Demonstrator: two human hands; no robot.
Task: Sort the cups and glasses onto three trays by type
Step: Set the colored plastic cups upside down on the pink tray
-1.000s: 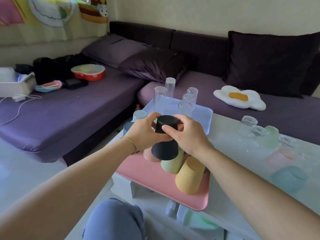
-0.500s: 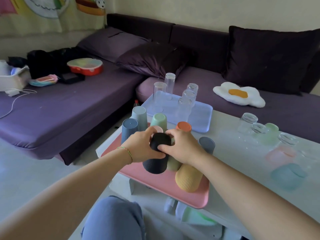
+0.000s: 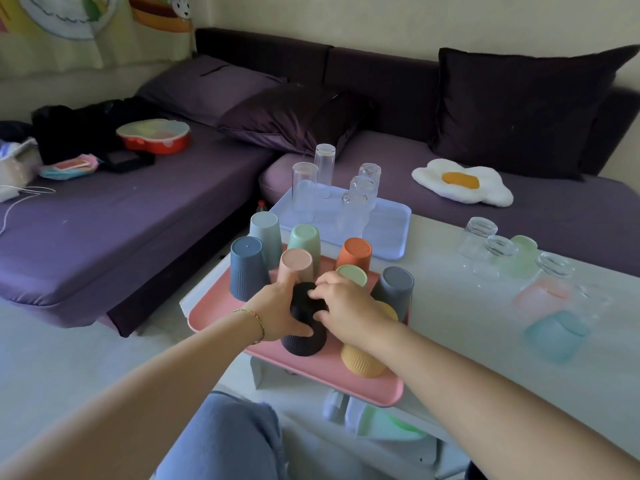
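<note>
An upside-down black ribbed cup (image 3: 304,336) stands on the pink tray (image 3: 322,374), near its front. My left hand (image 3: 277,313) wraps its left side and my right hand (image 3: 346,306) rests on its top and right side. Around it stand several inverted ribbed cups: blue (image 3: 247,268), pale grey-blue (image 3: 266,233), green (image 3: 305,242), peach (image 3: 296,263), orange (image 3: 355,254), dark grey (image 3: 396,289), yellow (image 3: 363,358). Behind, a pale blue tray (image 3: 388,220) holds several clear glasses (image 3: 360,194).
On the white table (image 3: 450,313) to the right stand clear glasses (image 3: 479,233) and frosted coloured ones: green (image 3: 523,254), pink (image 3: 540,296), blue (image 3: 557,336). A purple sofa (image 3: 138,202) wraps the left and back, with a fried-egg cushion (image 3: 462,181). My knee (image 3: 225,441) is below.
Both hands have lowered the black cup from above the other cups down onto the front of the pink tray. The view has shifted slightly.
</note>
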